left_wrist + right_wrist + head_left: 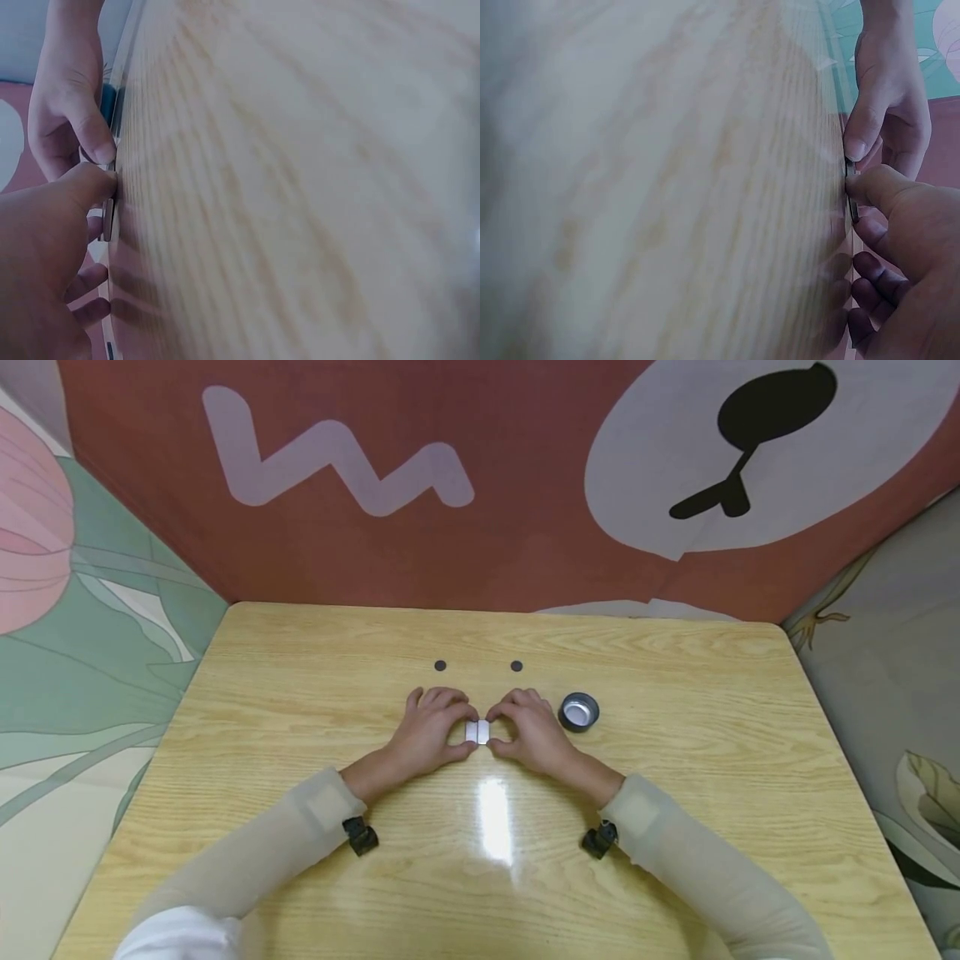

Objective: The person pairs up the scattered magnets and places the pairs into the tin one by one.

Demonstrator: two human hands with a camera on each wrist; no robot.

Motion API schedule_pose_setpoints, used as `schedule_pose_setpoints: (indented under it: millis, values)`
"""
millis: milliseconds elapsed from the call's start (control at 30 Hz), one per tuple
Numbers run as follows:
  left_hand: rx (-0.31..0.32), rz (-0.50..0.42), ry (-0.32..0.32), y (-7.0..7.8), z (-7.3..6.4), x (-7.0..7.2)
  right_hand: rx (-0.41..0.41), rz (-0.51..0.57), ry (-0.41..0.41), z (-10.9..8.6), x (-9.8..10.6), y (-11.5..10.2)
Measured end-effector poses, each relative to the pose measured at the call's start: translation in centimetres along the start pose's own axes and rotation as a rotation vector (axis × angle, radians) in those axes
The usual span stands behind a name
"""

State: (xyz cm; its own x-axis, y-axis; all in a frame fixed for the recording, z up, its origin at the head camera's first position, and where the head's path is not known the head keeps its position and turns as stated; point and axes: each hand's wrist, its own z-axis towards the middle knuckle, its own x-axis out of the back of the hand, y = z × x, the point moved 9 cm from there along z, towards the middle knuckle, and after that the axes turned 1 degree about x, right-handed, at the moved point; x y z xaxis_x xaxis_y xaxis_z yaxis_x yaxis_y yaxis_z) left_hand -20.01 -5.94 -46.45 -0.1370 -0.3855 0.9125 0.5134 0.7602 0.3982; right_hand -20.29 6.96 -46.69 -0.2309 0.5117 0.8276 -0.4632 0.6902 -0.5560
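Observation:
Two small flat white pieces lie side by side on the wooden table, between my two hands. My left hand pinches the left piece with thumb and curled fingers. My right hand pinches the right piece the same way. In the left wrist view both thumbs meet at the thin pieces on the table top. The right wrist view shows the thumbs at the thin edge against the table.
A small round grey tin with a pale inside stands just right of my right hand. Two dark round dots sit on the table behind the hands. Painted panels wall the table at the back and both sides.

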Motion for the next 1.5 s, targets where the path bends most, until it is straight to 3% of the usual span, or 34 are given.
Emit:
schedule_pose_setpoints:
  millis: [500, 1233, 1500]
  values:
    - [-0.01, 0.011, -0.005, -0.04, 0.43, -0.09, 0.003, 0.004, 0.022, 0.08, 0.13, 0.09]
    - [0.032, 0.001, -0.07, 0.15, 0.66, -0.68, -0.009, -0.017, -0.001, -0.08, -0.03, 0.17]
    - [0.037, -0.009, -0.067, 0.25, 0.57, -0.56, 0.007, -0.037, 0.011, -0.27, 0.14, -0.17]
